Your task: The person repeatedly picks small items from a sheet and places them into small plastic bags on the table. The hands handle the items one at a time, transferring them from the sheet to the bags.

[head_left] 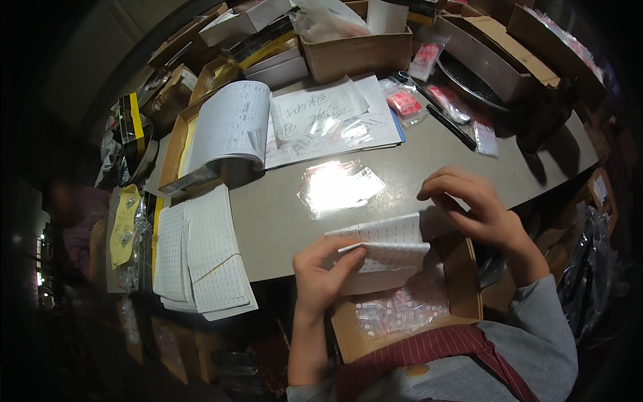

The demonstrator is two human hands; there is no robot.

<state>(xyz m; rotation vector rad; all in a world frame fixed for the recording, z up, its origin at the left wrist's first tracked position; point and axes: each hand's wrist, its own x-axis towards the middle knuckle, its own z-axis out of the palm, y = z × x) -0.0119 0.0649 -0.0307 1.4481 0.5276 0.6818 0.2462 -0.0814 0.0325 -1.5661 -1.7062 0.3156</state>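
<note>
At the near edge of the table (268, 231), toward its middle, the left hand (328, 268) has its thumb and fingers pinched shut on the left end of a folded sheet (388, 251). The sheet is white with rows of small dark print; two layers show, one above the other, with a gap between them at the right.

Right hand (472, 208): beside the sheet's right end, apart from it; fingers loosely curled, thumb spaced off, nothing visible in their hold.

Below the sheet, between the table's near edge and the body: an open cardboard box (467, 285) containing clear bags (402, 308) with small pale discs.

On the table beyond the sheet: a heap of small glossy pieces (341, 189), largely washed out by glare; kind not readable. Near left corner: stacked printed sheets (218, 251), with a band across part of the stack.

Toward the far edge: an open pad (231, 124) with its left page curled, red-and-white packets (405, 102) and a black pen (452, 127). Cardboard boxes (355, 57) line that edge.
</note>
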